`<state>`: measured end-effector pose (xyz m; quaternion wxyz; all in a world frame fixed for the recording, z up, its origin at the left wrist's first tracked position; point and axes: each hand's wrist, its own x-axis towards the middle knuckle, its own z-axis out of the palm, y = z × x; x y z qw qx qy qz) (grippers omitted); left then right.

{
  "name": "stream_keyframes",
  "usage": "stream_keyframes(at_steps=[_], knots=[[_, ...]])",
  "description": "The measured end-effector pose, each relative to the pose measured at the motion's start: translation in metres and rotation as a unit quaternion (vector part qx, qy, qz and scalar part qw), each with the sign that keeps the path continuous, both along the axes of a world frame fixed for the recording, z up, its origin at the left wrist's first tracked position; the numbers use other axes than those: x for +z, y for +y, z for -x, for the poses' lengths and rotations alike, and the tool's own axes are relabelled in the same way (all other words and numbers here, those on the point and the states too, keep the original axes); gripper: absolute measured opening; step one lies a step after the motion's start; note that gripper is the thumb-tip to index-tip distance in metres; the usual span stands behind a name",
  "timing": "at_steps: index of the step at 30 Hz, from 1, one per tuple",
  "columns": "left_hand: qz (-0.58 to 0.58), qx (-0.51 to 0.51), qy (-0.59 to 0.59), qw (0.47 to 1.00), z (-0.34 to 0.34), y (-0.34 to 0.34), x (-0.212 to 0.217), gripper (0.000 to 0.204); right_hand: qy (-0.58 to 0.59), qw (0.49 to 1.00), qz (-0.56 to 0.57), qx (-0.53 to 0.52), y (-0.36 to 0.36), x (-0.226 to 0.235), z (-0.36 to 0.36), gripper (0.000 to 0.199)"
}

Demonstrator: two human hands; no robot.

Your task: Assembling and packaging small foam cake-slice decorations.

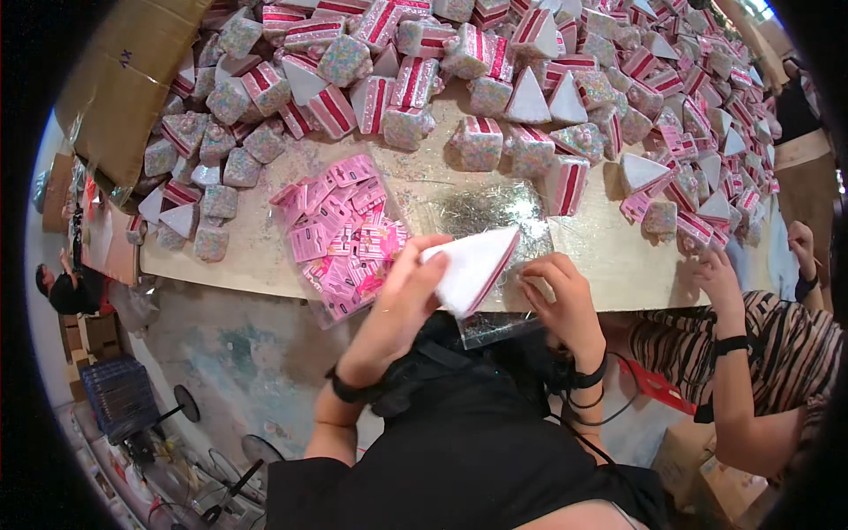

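Beige counter point(609, 256): a board top dusted with pale sprinkles, its near edge facing the person.
Floor point(238, 353): worn grey concrete with greenish patches, seen below the counter edge.
Room: a fan point(256, 455) and a blue crate point(115, 397) stand on the floor at lower left; a cardboard box point(115, 79) leans at the upper left corner of the counter.
Pile point(530, 53): many cake-slice shapes, white triangles with pink and red striped sides and sprinkle-covered faces, heaped across the far half of the counter and spilling to the right.
Bag point(340, 238): a clear plastic bag lying near the counter's front edge, filled with small pink cards.
Clear sleeve point(495, 212): a crinkled transparent wrapper flat on the counter, its lower end hanging over the edge just under the slice.
Slice point(473, 265): a white wedge with a pink side, held above the counter's front edge, between bag and sleeve.
Left hand point(411, 283): closed around the broad end of the slice, a dark band at the wrist.
Right hand point(561, 296): fingers curled and pinching the sleeve just right of the slice's tip.
Co-worker: a second person in a striped garment at right, one hand point(720, 278) resting at the counter's edge, apart from the slice.
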<state>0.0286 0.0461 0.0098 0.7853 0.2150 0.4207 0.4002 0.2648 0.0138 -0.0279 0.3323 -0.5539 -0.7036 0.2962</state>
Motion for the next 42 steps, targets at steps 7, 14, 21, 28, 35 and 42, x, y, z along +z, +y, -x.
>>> stream_keyframes(at_steps=[7,14,21,28,35,42], knots=[[-0.484,0.025,0.437,0.758,-0.053,0.011,-0.051,0.051,-0.103,0.993,-0.008,-0.057,-0.006,-0.010,-0.012,0.022],[-0.651,-0.086,0.507,0.558,-0.057,-0.003,-0.065,0.042,-0.140,0.990,0.010,-0.026,-0.002,-0.010,-0.008,0.023],[-0.610,-0.142,0.499,0.599,-0.002,0.002,-0.024,0.054,-0.180,0.981,-0.051,-0.049,0.004,-0.006,0.003,0.031],[-0.430,0.008,0.757,0.492,0.068,0.029,-0.017,0.046,-0.202,0.978,0.041,-0.018,0.000,-0.012,-0.010,0.029],[-0.377,0.045,0.735,0.562,0.088,0.031,-0.034,0.030,-0.099,0.994,-0.008,-0.035,-0.004,0.018,-0.016,0.020],[-0.388,0.094,0.708,0.583,0.089,0.043,-0.036,0.021,-0.030,0.996,-0.047,-0.071,-0.009,0.023,-0.023,0.027]])
